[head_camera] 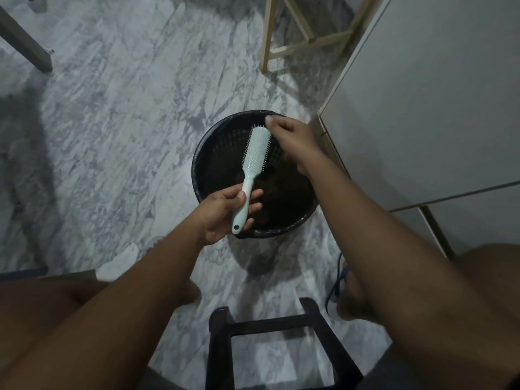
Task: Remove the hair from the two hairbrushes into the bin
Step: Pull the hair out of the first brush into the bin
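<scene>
Pale mint plastic paddle hairbrush (pixel 254 153) is held over the round black mesh bin (pixel 206 153) on the marble floor. The left grip (pixel 225 213) is wrapped round its handle. The right grip (pixel 289 137) curls its fingers at the bristles, but I cannot tell whether they pinch hair. The bristles look nearly bare, so this brush seems almost done. No second brush is in view. Dark brownish clumps (pixel 277 192), probably hair, lie in the bin.
</scene>
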